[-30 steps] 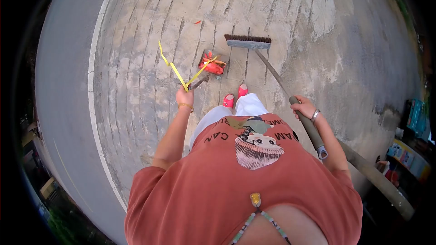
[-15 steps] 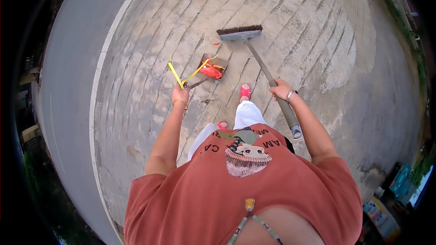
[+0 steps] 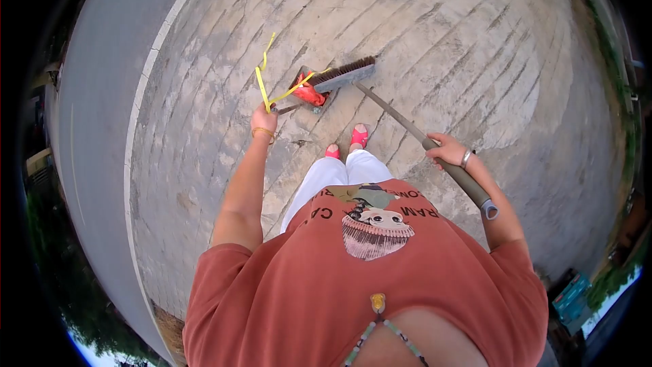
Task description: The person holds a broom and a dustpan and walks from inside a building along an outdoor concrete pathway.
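Observation:
My right hand (image 3: 448,149) is wrapped round the grey handle of a broom (image 3: 394,110). The broom's dark-bristled head (image 3: 345,75) lies over the right side of a dustpan (image 3: 324,103), partly covering it. Red and orange litter (image 3: 310,90) fills the dustpan. My left hand (image 3: 264,119) is closed round the end of the dustpan's handle (image 3: 288,109). From that same hand a yellow strap (image 3: 261,83) sticks up, and another length of it reaches across the dustpan.
Grooved concrete ground (image 3: 421,34) surrounds my feet in pink sandals (image 3: 359,136). Left of it, a white line (image 3: 139,105) borders a grey asphalt road (image 3: 98,129). A teal object (image 3: 572,299) stands at the lower right.
The broom head has swung left and nearer, from beyond the dustpan to over its side. My right hand has shifted right and down. The dustpan moved slightly left, and my feet are now side by side.

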Demonstrator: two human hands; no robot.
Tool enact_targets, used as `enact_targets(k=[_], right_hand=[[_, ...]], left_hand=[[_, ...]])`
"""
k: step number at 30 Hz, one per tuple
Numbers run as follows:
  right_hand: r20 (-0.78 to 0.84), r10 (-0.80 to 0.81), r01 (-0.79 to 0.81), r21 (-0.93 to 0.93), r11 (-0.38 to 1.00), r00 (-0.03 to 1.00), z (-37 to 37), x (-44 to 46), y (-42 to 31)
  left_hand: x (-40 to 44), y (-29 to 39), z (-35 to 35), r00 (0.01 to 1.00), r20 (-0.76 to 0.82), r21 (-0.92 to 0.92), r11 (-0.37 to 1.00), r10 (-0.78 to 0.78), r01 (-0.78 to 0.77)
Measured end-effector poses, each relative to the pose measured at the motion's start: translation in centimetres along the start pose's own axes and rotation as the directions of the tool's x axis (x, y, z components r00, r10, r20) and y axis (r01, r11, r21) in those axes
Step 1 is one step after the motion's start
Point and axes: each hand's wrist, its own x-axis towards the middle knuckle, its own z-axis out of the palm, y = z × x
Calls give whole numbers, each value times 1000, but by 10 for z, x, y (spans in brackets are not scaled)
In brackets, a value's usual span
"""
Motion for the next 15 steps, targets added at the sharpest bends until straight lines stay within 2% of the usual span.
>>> enact_targets(k=[2,7,10,12,13,14,15], right_hand=[[-22,2,-1,79,997,1000,9,-24,12],[-100,-4,14,99,995,995,25,-45,10],[-232,4,45,206,977,973,5,-45,-4],[-293,63,19,268,963,954,3,-52,-11],[-260,60,29,326,945,964,11,-50,-1],[-255,69,28,360,933,965,17,-48,4],[-220,101,-7,389,921,970,19,-44,13]], left_hand=[[-3,-13,2,1000,-3,-22,1000,9,-9],[-21,-25,-7,1000,-13,-77,997,-6,5],[25,13,9,996,-23,-142,985,91,-94],[25,21,-1,999,-9,-126,991,37,-38],[28,-16,5,999,-1,-206,978,35,-35],[23,-23,-4,999,23,-189,982,-27,31],[26,-35,-8,999,37,-251,968,29,-19]])
